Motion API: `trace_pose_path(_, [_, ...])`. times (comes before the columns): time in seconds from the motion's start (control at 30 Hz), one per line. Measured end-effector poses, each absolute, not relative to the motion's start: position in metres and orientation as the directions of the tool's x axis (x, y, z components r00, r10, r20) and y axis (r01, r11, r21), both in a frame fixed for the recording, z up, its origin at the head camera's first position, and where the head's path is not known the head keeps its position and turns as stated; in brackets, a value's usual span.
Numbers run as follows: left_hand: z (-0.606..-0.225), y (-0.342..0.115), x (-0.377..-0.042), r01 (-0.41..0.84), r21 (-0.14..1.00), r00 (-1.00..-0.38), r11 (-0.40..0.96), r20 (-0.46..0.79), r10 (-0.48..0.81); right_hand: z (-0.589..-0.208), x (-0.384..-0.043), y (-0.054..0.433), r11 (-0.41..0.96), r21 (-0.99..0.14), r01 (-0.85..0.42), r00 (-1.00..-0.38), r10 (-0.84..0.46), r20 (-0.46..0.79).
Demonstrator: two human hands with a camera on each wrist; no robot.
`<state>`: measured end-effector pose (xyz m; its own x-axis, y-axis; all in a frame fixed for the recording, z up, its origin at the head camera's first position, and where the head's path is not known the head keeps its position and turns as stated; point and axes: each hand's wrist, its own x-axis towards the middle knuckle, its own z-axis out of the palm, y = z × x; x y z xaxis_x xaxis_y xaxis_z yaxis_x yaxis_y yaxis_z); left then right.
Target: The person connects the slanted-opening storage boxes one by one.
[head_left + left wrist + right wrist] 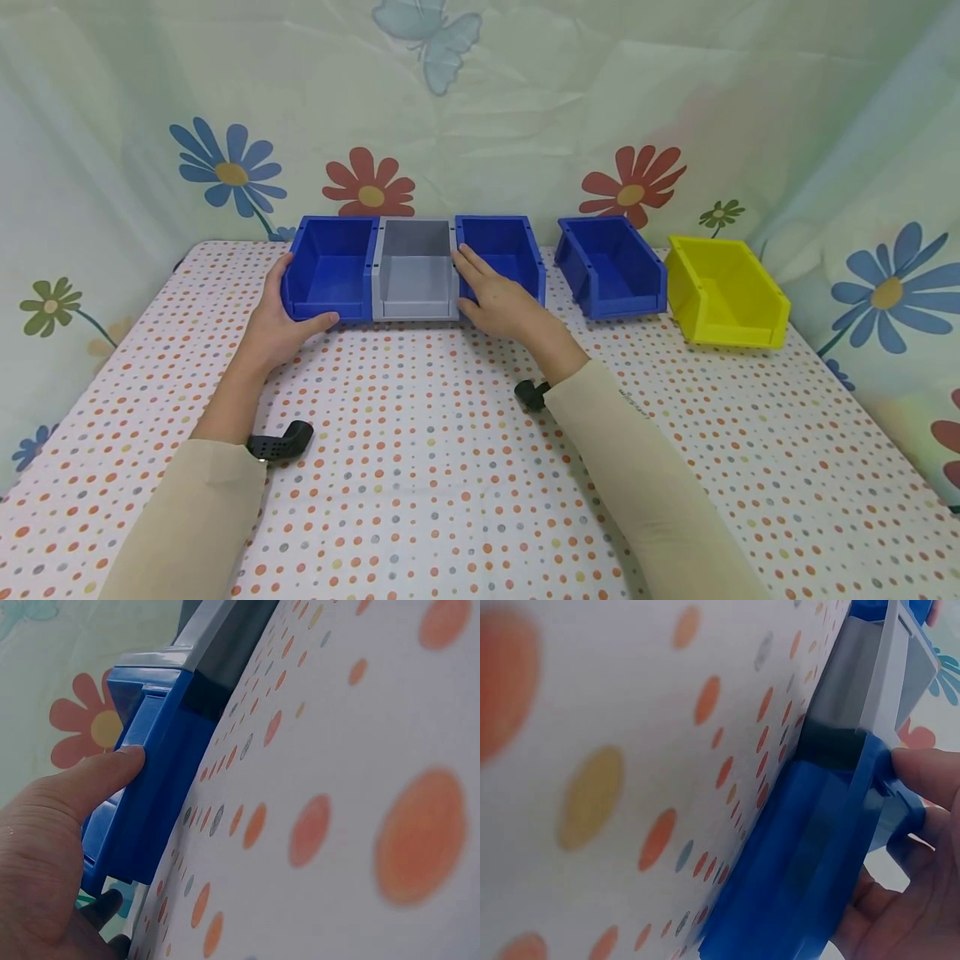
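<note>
Three bins stand side by side in a row: a blue bin (332, 275) at the left, a grey bin (416, 279) in the middle and another blue bin (510, 250) at the right. My left hand (279, 321) holds the left blue bin at its front corner, thumb on the front lip and fingers along the outer left side. With fairly straight fingers, my right hand (501, 302) presses on the left wall of the right-hand blue bin, beside the grey bin. In the right wrist view, its thumb (926, 769) touches that bin's front corner; some fingertips are hidden.
Apart from the row, to the right, stand a separate blue bin (615, 271) and a yellow bin (727, 292), both turned at an angle. A dotted cloth covers the table (420, 467). Behind the bins hangs a flowered curtain (510, 150).
</note>
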<state>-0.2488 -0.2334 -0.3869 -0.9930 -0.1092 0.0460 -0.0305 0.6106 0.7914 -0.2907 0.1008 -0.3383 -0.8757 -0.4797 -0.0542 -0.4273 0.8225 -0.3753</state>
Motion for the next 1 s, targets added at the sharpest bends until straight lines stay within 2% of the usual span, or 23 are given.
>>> trace_pose_path(1.0, [-0.3885, -0.234, -0.2482, -0.03, 0.797, -0.993, 0.603, 0.043, -0.106, -0.3345, -0.2903, 0.1021, 0.823, -0.368, -0.433, -0.868, -0.491, -0.078])
